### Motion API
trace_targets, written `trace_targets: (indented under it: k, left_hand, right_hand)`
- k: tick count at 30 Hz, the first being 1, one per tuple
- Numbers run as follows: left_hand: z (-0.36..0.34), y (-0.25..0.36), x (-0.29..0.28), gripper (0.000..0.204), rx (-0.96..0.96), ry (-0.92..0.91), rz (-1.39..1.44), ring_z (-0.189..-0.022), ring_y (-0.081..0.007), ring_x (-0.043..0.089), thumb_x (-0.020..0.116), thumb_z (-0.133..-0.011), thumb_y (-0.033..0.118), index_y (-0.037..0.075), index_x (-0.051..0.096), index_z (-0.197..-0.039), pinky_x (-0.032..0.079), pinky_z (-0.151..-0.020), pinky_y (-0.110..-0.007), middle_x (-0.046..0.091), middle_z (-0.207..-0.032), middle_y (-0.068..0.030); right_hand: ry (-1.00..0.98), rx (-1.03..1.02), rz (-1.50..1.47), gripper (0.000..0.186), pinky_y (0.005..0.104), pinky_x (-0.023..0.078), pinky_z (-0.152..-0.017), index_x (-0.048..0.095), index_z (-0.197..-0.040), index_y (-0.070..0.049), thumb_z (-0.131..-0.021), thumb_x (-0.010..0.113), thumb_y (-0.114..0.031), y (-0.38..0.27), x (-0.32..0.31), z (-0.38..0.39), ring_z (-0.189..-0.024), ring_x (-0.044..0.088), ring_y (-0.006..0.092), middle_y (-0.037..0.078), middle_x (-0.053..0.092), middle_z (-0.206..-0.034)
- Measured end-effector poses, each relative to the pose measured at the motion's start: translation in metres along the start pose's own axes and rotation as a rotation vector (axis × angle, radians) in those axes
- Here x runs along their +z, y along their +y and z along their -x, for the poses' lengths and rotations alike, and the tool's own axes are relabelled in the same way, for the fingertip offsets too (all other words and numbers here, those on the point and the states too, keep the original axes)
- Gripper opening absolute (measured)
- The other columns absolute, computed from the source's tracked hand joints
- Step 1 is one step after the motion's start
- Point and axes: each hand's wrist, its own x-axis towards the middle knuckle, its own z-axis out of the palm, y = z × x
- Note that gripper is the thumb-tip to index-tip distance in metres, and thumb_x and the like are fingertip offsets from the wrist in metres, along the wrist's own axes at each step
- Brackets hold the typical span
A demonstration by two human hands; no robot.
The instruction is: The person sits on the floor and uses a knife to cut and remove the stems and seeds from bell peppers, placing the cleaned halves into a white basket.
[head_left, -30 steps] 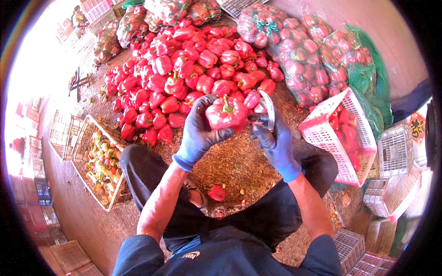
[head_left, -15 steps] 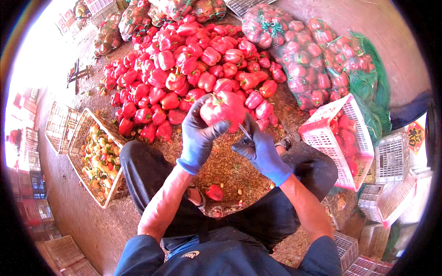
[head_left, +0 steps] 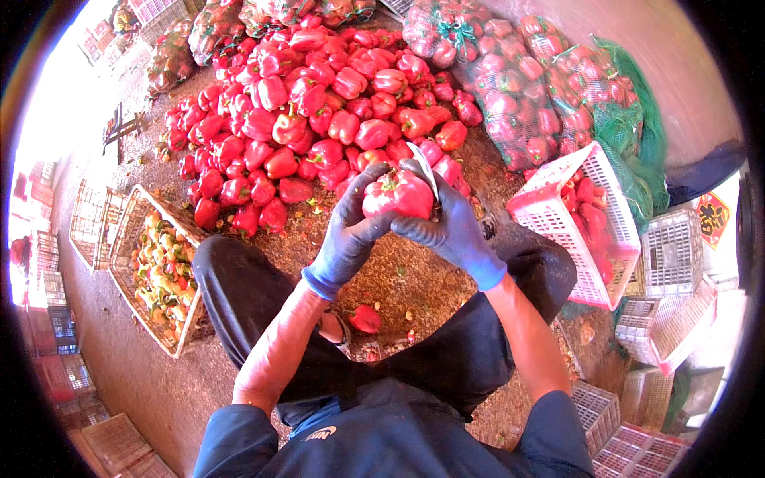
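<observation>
A red bell pepper point(head_left: 398, 196) is held up between my gloved hands, its stem end showing on top. My left hand point(head_left: 344, 239) wraps round its left side, fingers behind and thumb in front. In my right hand point(head_left: 456, 231) is a knife; its pale blade point(head_left: 425, 167) points up and away beside the pepper's right edge. The right thumb also presses against the pepper's near side, while the knife's handle is hidden in the glove. Beyond my hands lies a large pile of red bell peppers point(head_left: 271, 94). One red pepper point(head_left: 366, 319) rests on the ground between my legs.
A crate point(head_left: 121, 267) of pale, green-tipped pepper scraps stands at my left. By my right knee a tilted white and red crate point(head_left: 550, 209) holds red pepper pieces. Full mesh sacks point(head_left: 510, 99) lie beyond it, with stacked crates point(head_left: 673, 251) farther right.
The pepper has turned so its stem end faces up. My right hand has moved up to its right side, and the knife blade now points upward instead of lying below the pepper.
</observation>
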Motion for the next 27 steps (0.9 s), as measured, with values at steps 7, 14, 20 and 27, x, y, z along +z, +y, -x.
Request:
trace_targets:
  k: [7,14,20,27]
  left_hand:
    - [-0.002,-0.006,-0.012,0.077,-0.051,-0.025,-0.362,-0.116,-0.0153,0.063,0.09,-0.079,0.035,0.0,0.057,-0.139,0.05,-0.104,-0.033,0.067,-0.127,-0.0061]
    - [0.009,0.001,-0.012,0.067,-0.167,-0.138,-0.061,-0.113,-0.0152,0.064,0.089,-0.081,0.02,-0.001,0.059,-0.137,0.052,-0.102,-0.033,0.068,-0.126,-0.0054]
    - [0.006,-0.005,-0.021,0.089,-0.292,-0.228,0.128,-0.122,-0.0222,0.064,0.086,-0.081,0.043,-0.002,0.048,-0.148,0.049,-0.107,-0.038,0.064,-0.138,-0.0109]
    - [-0.001,-0.002,-0.005,0.073,0.065,-0.04,-0.432,-0.128,-0.0255,0.059,0.082,-0.087,0.019,0.0,0.047,-0.149,0.048,-0.108,-0.039,0.062,-0.139,-0.0132]
  right_hand:
    - [-0.027,0.049,-0.031,0.082,0.0375,0.046,-0.11,0.055,-0.141,0.0,-0.079,0.09,-0.042,-0.001,-0.012,0.009,-0.13,0.057,0.0213,0.014,0.063,-0.137]
    - [-0.157,0.367,-0.19,0.072,0.023,0.055,-0.067,0.056,-0.14,-0.003,-0.083,0.085,-0.036,-0.032,-0.027,0.017,-0.093,0.065,0.0098,0.007,0.066,-0.12]
    - [0.05,0.385,-0.573,0.064,0.0218,0.045,-0.053,0.06,-0.137,-0.005,-0.086,0.082,-0.038,-0.023,-0.02,0.023,-0.071,0.057,0.0047,-0.002,0.066,-0.098]
    - [0.136,0.342,-0.222,0.057,0.0213,0.047,-0.055,0.063,-0.132,-0.005,-0.087,0.082,-0.034,-0.02,-0.023,0.019,-0.074,0.06,0.0036,-0.001,0.069,-0.1]
